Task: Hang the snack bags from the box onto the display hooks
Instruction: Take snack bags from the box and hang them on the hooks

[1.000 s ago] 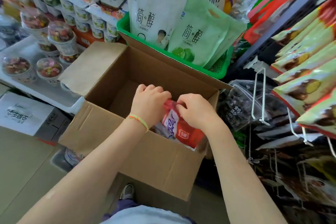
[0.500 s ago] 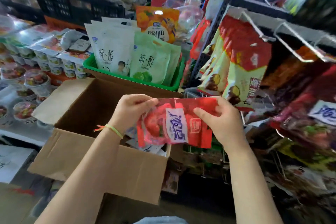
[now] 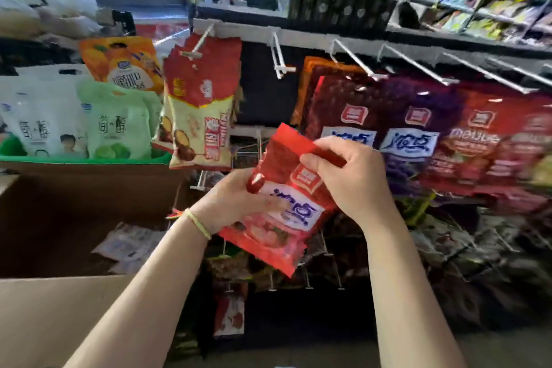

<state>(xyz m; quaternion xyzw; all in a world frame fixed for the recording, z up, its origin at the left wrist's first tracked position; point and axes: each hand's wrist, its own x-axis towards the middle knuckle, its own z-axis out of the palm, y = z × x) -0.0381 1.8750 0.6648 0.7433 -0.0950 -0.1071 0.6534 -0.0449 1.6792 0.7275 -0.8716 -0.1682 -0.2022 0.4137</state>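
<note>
The red snack bag (image 3: 288,203) is held up in front of the hook rack, above and to the right of the cardboard box (image 3: 59,302), tilted with its top edge toward the upper left. The right hand (image 3: 349,179) pinches the bag near its header, thumb on the front and fingers curled behind — probably so the hang hole, which I cannot make out here, can be steered onto a peg. The left hand (image 3: 236,200) grips the lower left side, fingers wrapped round the edge, seemingly to steady the pouch and keep it flat. On its front sit a small red square logo and a white label with blue Chinese characters; motion blur keeps them from being read with confidence.

Just above, an empty white hook (image 3: 280,60) juts from the rail, a likely target, since the hanging bags (image 3: 409,131) to its right carry the same red square and blue-on-white label. One further right shows wording like "meluLe", too smeared to trust. Left of the empty hook hangs a red-and-cream bag (image 3: 203,110) with chestnut pictures. Beyond it a green basket (image 3: 89,158) holds white and green pouches printed 简醇, stood upright so their fronts face the aisle, with an orange pouch behind. More packets (image 3: 128,245) lie in the box — stock not yet hung.
</note>
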